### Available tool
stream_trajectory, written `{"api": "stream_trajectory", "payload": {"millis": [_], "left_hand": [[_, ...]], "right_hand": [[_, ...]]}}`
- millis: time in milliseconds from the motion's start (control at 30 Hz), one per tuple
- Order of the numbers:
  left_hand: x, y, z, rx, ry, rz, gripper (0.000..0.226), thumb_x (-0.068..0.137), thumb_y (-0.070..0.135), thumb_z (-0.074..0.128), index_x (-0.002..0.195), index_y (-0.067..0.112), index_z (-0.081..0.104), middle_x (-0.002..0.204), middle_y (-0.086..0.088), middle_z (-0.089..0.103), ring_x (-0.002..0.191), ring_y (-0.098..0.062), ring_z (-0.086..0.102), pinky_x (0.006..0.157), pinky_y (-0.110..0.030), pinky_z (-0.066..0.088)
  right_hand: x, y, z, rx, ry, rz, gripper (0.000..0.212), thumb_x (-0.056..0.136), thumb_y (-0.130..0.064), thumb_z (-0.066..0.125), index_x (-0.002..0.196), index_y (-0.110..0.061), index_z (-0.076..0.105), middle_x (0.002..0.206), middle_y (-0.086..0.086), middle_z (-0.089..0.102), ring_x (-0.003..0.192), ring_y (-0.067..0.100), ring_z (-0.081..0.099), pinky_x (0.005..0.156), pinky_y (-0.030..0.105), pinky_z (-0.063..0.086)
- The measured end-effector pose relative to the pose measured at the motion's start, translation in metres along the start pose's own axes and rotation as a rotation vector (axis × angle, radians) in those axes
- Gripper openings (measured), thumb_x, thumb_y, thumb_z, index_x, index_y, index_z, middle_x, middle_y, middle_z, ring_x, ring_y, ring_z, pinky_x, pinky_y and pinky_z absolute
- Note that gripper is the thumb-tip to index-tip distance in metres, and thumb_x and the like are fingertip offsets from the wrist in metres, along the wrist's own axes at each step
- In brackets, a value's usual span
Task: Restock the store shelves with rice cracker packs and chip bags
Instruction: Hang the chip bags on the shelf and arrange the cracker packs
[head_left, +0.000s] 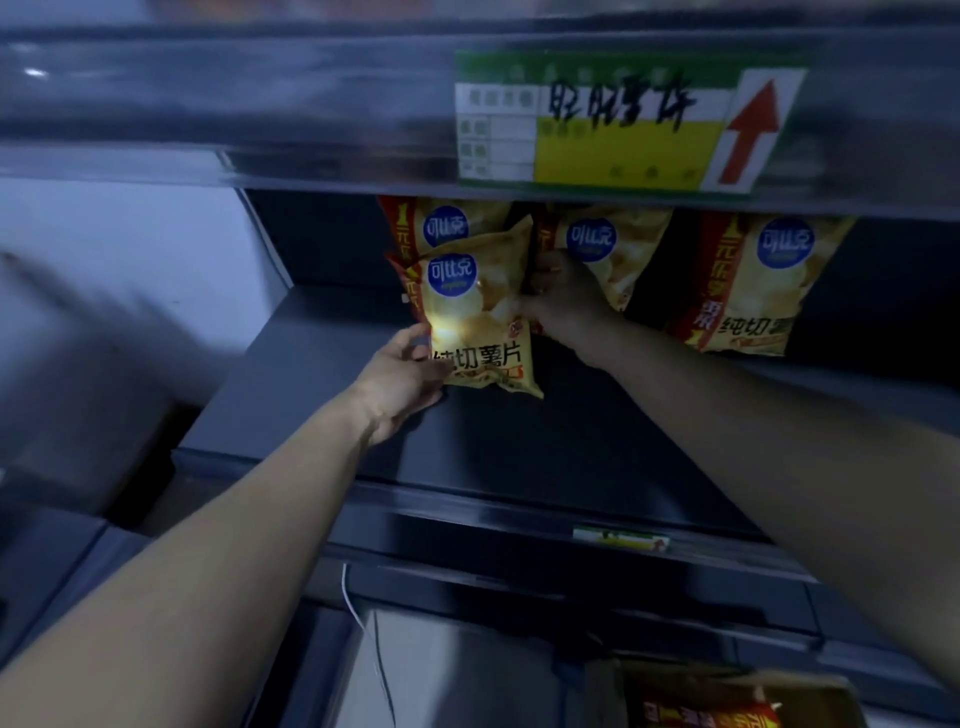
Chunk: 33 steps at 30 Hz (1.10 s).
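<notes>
While the front chip bag (480, 317) stands upright on the shelf (519, 447), the left hand (400, 379) grips its lower left corner and the right hand (563, 304) curls round its right edge. More bags (753, 291) stand behind, under a price tag (623, 119).

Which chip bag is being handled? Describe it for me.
Under the price label with the red arrow runs a shelf. Of its yellow chip bags, only the front bag is held, left hand low, right hand at its side edge.
</notes>
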<state>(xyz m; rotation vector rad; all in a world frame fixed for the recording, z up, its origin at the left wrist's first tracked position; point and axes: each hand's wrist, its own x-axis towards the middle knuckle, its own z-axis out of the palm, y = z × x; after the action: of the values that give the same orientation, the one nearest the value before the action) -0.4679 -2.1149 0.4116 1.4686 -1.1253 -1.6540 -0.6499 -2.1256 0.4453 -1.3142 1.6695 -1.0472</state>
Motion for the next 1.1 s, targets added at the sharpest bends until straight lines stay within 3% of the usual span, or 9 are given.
{"api": "stream_trajectory", "payload": {"millis": [167,300,400,467,567,667,800,967,1100], "left_hand": [[-0.009,-0.001,0.005,-0.011,0.175,0.0,0.066,0.089,-0.005,0.056,0.145,0.014,0.026,0.127,-0.009,0.047,0.094,-0.027,0.059,0.073,-0.032,0.052],[-0.03,-0.004,0.016,0.083,0.355,0.05,0.034,0.087,-0.009,0.053,0.116,0.006,0.045,0.102,-0.016,0.054,0.066,-0.018,0.053,0.059,-0.026,0.05],[-0.054,-0.01,0.04,0.094,0.249,0.077,0.018,0.087,-0.008,0.051,0.088,0.009,0.052,0.083,-0.014,0.058,0.058,-0.018,0.054,0.048,-0.021,0.052],[-0.073,-0.019,0.066,0.121,0.14,0.062,0.021,0.092,-0.004,0.05,0.079,0.013,0.053,0.075,-0.01,0.058,0.054,-0.018,0.056,0.05,-0.024,0.051],[-0.106,-0.04,0.115,0.182,-0.083,-0.005,0.025,0.093,-0.004,0.048,0.076,0.014,0.053,0.071,-0.009,0.056,0.047,-0.014,0.061,0.048,-0.02,0.053],[-0.135,-0.078,0.162,0.356,-0.298,-0.074,0.022,0.091,-0.002,0.05,0.078,0.014,0.055,0.07,-0.007,0.056,0.049,-0.011,0.061,0.049,-0.017,0.052],[-0.163,-0.147,0.214,0.471,-0.481,-0.252,0.019,0.092,0.0,0.051,0.08,0.014,0.056,0.074,-0.006,0.058,0.059,-0.012,0.061,0.052,-0.018,0.052],[-0.179,-0.236,0.252,0.544,-0.493,-0.451,0.013,0.093,0.003,0.05,0.086,0.011,0.057,0.082,-0.007,0.056,0.072,-0.016,0.056,0.069,-0.026,0.05],[-0.178,-0.297,0.263,0.683,-0.427,-0.556,0.03,0.091,0.008,0.057,0.12,0.001,0.057,0.106,-0.014,0.06,0.084,-0.019,0.059,0.073,-0.03,0.052]], "right_hand": [[-0.02,0.013,-0.017,-0.091,-0.02,-0.003,0.052,0.084,-0.009,0.067,0.132,-0.007,0.046,0.131,0.008,0.054,0.12,0.02,0.051,0.092,0.025,0.043],[-0.055,0.027,-0.041,-0.112,-0.062,0.027,0.042,0.088,-0.007,0.062,0.128,-0.008,0.052,0.129,0.007,0.056,0.116,0.016,0.053,0.082,0.015,0.044],[-0.093,0.044,-0.064,-0.098,-0.088,0.058,0.036,0.09,-0.005,0.058,0.126,-0.007,0.055,0.113,0.006,0.059,0.099,0.01,0.053,0.062,0.0,0.043],[-0.12,0.059,-0.079,-0.107,-0.092,0.084,0.03,0.09,-0.004,0.058,0.12,-0.006,0.058,0.1,0.003,0.06,0.094,0.011,0.054,0.067,0.006,0.044],[-0.167,0.086,-0.104,-0.148,-0.08,0.128,0.022,0.087,0.0,0.061,0.108,-0.003,0.063,0.081,0.0,0.06,0.084,0.015,0.056,0.067,0.015,0.045],[-0.221,0.118,-0.132,-0.173,-0.148,0.23,0.014,0.086,0.004,0.059,0.099,-0.002,0.063,0.081,0.012,0.061,0.066,0.017,0.057,0.058,0.018,0.047],[-0.282,0.18,-0.159,-0.333,-0.26,0.395,0.018,0.085,-0.001,0.062,0.074,-0.014,0.06,0.066,0.002,0.059,0.046,-0.002,0.056,0.055,0.016,0.045],[-0.33,0.261,-0.161,-0.49,-0.342,0.562,0.026,0.089,-0.008,0.054,0.068,-0.024,0.052,0.091,0.004,0.055,0.076,0.013,0.051,0.066,0.022,0.04],[-0.359,0.319,-0.14,-0.587,-0.413,0.708,0.027,0.094,-0.019,0.05,0.067,-0.014,0.046,0.097,0.012,0.058,0.09,0.021,0.055,0.062,0.022,0.037]]}}
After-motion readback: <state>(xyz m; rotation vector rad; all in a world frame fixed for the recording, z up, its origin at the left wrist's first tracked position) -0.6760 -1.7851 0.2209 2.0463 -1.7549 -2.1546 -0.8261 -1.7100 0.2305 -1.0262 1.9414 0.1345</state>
